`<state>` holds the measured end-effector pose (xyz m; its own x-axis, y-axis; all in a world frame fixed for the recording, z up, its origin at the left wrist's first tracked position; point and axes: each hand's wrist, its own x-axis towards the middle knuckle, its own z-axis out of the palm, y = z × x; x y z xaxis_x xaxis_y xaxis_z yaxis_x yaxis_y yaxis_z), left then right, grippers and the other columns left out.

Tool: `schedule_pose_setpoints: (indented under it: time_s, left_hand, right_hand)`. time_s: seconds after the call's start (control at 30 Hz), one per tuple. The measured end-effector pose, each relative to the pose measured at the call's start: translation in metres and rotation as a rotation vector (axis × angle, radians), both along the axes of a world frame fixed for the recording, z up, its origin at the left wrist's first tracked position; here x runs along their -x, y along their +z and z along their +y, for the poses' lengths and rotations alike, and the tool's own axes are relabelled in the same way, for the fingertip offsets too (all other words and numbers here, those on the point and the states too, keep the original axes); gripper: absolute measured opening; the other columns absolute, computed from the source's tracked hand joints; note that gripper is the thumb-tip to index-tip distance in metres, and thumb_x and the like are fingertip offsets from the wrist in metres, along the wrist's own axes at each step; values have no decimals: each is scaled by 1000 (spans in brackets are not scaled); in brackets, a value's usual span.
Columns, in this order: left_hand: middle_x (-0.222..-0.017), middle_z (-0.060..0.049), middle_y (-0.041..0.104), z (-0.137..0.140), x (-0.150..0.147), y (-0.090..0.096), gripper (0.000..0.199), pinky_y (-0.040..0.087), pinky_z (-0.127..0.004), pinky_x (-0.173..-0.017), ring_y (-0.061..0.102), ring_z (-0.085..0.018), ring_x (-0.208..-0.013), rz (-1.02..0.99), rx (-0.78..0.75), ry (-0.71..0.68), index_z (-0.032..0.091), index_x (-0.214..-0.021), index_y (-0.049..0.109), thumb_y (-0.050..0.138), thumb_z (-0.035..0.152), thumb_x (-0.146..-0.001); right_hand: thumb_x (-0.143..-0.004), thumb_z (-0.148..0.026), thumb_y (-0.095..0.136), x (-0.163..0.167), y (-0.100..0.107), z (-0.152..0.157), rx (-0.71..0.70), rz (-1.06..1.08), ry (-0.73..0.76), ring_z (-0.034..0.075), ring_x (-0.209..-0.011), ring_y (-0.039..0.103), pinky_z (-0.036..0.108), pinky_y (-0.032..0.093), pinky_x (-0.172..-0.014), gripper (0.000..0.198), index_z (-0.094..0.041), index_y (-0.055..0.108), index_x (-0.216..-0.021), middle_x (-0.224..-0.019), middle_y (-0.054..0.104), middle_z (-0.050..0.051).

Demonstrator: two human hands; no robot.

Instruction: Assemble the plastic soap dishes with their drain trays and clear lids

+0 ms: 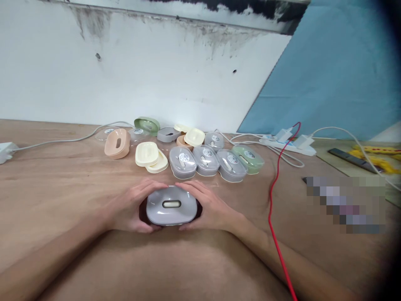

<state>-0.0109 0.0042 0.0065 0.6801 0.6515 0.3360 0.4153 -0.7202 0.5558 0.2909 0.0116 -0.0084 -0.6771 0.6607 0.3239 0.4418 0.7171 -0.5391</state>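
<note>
A grey oval soap box [171, 214] sits between my two hands at the table's near middle. A slot in its upper side shows something cream-coloured inside. My left hand [134, 207] grips its left end, with fingers along the far edge and thumb at the near edge. Around the right end my right hand [209, 207] is closed the same way. Just beyond stand lidded grey soap boxes [183, 162] with round stickers and a lidded green one [249, 159]. Cream trays [146, 154] lie partly stacked, beside a peach soap box body [117, 144].
Farther back are a green box body [147, 125], a grey one [169, 134] and clear lids [138, 133]. A red cable [271, 200] runs down the right side from a white power strip [291, 145]. A white adapter [6, 151] lies far left; a blurred-out object [344, 205] lies right.
</note>
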Motion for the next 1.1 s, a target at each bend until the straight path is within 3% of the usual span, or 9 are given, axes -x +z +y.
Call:
schedule_pose_setpoints:
  time_s: [0.2, 0.5, 1.1]
  left_hand:
    - [-142, -10, 67, -1, -2, -1, 94, 63, -47, -99, 70, -34, -123, 0, 3, 1, 35, -151, 45, 92, 41, -70]
    - [-142, -10, 68, -2, 1, -4, 93, 63, -45, -98, 72, -33, -121, -27, 27, 6, 31, -152, 45, 88, 34, -70]
    - [-145, -10, 64, -4, -3, -9, 99, 61, -48, -101, 68, -36, -123, -32, 3, -15, 33, -154, 40, 85, 32, -65]
  right_hand:
    - [-71, -51, 96, 1, -3, -1, -44, 63, 25, 37, -136, 62, 54, 53, -114, 108, -27, 44, -163, -150, 62, 16]
    - [-73, -61, 94, 0, -1, 1, 10, 18, 19, 39, -139, 61, 55, 52, -115, 109, -24, 45, -163, -153, 60, 18]
    - [-76, -72, 87, 1, 0, -3, -129, -17, 42, 38, -132, 65, 54, 55, -109, 112, -20, 42, -164, -148, 63, 20]
